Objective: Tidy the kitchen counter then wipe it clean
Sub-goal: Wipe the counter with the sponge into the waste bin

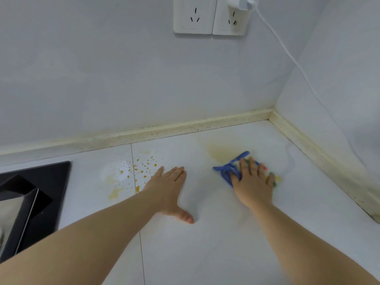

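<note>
My right hand (254, 182) presses flat on a blue cloth (227, 169) with colourful spots, bunched on the white counter (205, 243) near the back right corner. A pale yellow smear (220, 153) lies on the counter just behind the cloth. My left hand (168, 188) rests palm down on the counter, fingers together, holding nothing. Orange-yellow splatter drops (144, 165) and a yellowish patch (115, 192) lie just left of my left hand.
A black glass hob (51, 182) with a metal piece on it sits at the left edge. Twin wall sockets (209, 15) hang on the back wall, one with a white plug and cable (287, 52) running down right. A stained beige upstand (164, 130) lines the walls.
</note>
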### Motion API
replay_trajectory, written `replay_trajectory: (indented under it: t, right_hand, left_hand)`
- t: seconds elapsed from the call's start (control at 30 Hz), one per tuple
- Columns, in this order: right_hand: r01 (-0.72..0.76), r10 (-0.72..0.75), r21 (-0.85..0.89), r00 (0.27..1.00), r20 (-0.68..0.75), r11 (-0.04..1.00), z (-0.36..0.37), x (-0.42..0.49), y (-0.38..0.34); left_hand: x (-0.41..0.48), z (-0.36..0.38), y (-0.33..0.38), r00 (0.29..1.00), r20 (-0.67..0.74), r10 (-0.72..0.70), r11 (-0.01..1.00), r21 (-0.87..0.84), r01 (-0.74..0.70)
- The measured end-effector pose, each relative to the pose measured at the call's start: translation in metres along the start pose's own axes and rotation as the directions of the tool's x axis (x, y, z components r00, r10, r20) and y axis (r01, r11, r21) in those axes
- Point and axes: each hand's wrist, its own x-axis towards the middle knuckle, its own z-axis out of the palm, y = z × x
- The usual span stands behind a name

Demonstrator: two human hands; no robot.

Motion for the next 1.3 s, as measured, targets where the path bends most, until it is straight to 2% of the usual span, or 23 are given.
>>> replay_trajectory:
  t: [0.07, 0.1, 0.13, 0.2, 0.27, 0.3, 0.4, 0.47, 0.57, 0.63, 0.7, 0.77, 0.83, 0.9, 0.93, 1.03, 1.13, 1.2, 1.27, 1.3]
  right_hand:
    - [-0.117, 0.117, 0.034, 0.993, 0.002, 0.993, -0.001, 0.0, -0.01]
    - [-0.089, 0.089, 0.025, 0.996, -0.001, 0.996, 0.006, -0.007, -0.024]
    - [0.018, -0.018, 0.014, 0.999, -0.03, 1.0, 0.011, -0.018, -0.038]
    - [0.301, -0.304, -0.042, 0.95, -0.078, 0.953, 0.022, -0.043, -0.057]
    - [0.442, -0.447, -0.109, 0.894, -0.027, 0.89, 0.02, -0.041, -0.05]
    - [0.414, -0.417, -0.112, 0.909, -0.004, 0.903, 0.016, -0.029, -0.039]
    - [0.119, -0.122, -0.065, 0.992, -0.037, 0.991, 0.0, 0.012, -0.001]
    - [-0.03, 0.031, 0.011, 0.999, -0.031, 0.999, -0.007, 0.033, 0.014]
    - [-0.137, 0.137, 0.028, 0.991, 0.001, 0.99, -0.009, 0.049, 0.005]
    - [-0.072, 0.072, 0.01, 0.997, -0.009, 0.997, -0.006, 0.048, -0.019]
    - [0.128, -0.129, -0.013, 0.991, -0.042, 0.992, 0.002, 0.034, -0.051]
    - [0.319, -0.32, -0.031, 0.947, -0.02, 0.947, 0.009, 0.013, -0.078]
    - [0.41, -0.409, -0.067, 0.912, 0.023, 0.91, 0.015, 0.001, -0.084]
    - [0.399, -0.403, -0.117, 0.915, -0.01, 0.909, 0.015, 0.006, -0.069]
    - [0.345, -0.352, -0.123, 0.935, -0.043, 0.931, 0.012, 0.016, -0.057]
    - [0.057, -0.058, -0.021, 0.998, -0.04, 0.998, -0.004, 0.05, -0.018]
    - [-0.113, 0.114, 0.057, 0.993, -0.01, 0.992, -0.012, 0.069, -0.015]
    - [-0.061, 0.061, 0.056, 0.998, -0.006, 0.997, -0.009, 0.068, -0.04]
    - [0.151, -0.151, -0.001, 0.988, -0.041, 0.989, -0.001, 0.059, -0.069]
    - [0.279, -0.281, -0.037, 0.958, -0.057, 0.96, 0.002, 0.054, -0.082]
  left_hand:
    - [0.001, -0.004, 0.002, 1.0, 0.002, -0.016, 1.0, 0.002, 0.016]
    - [0.002, -0.005, 0.003, 1.0, 0.003, -0.016, 1.0, 0.007, 0.016]
    - [0.002, -0.007, 0.003, 1.0, -0.004, -0.017, 1.0, 0.018, 0.017]
    - [0.002, -0.009, 0.005, 1.0, -0.012, -0.004, 0.998, 0.064, 0.005]
    - [0.001, -0.01, 0.005, 1.0, -0.009, 0.001, 0.995, 0.101, -0.001]
    - [0.001, -0.01, 0.004, 1.0, -0.006, -0.006, 0.995, 0.097, 0.007]
    - [-0.001, -0.006, 0.003, 1.0, 0.004, -0.028, 0.999, 0.043, 0.028]
    - [-0.001, -0.004, 0.003, 1.0, 0.007, -0.027, 1.0, 0.01, 0.027]
    - [0.0, -0.001, 0.0, 1.0, -0.001, -0.027, 0.999, -0.019, 0.027]
    - [0.001, 0.001, -0.001, 1.0, 0.0, -0.02, 0.999, -0.024, 0.02]
    - [0.002, 0.002, -0.001, 1.0, -0.007, -0.025, 0.999, -0.024, 0.025]
    - [0.002, 0.001, 0.001, 0.999, -0.017, -0.028, 0.999, -0.029, 0.028]
    - [0.001, 0.001, 0.001, 0.999, -0.037, -0.027, 0.999, -0.042, 0.025]
    - [-0.001, 0.002, 0.001, 0.999, -0.047, -0.024, 0.998, -0.054, 0.021]
    - [-0.001, 0.002, -0.001, 0.999, -0.046, -0.022, 0.999, -0.049, 0.02]
    - [0.0, 0.003, -0.002, 0.999, -0.037, -0.004, 1.0, -0.031, 0.003]
    - [0.002, 0.005, -0.002, 0.999, -0.044, -0.002, 0.999, -0.045, 0.0]
    - [0.001, 0.005, -0.003, 0.999, -0.044, 0.001, 0.999, -0.051, -0.003]
    - [0.001, 0.006, -0.003, 0.999, -0.044, -0.001, 0.999, -0.042, 0.0]
    - [0.001, 0.006, -0.003, 0.999, -0.041, -0.006, 0.999, -0.039, 0.004]
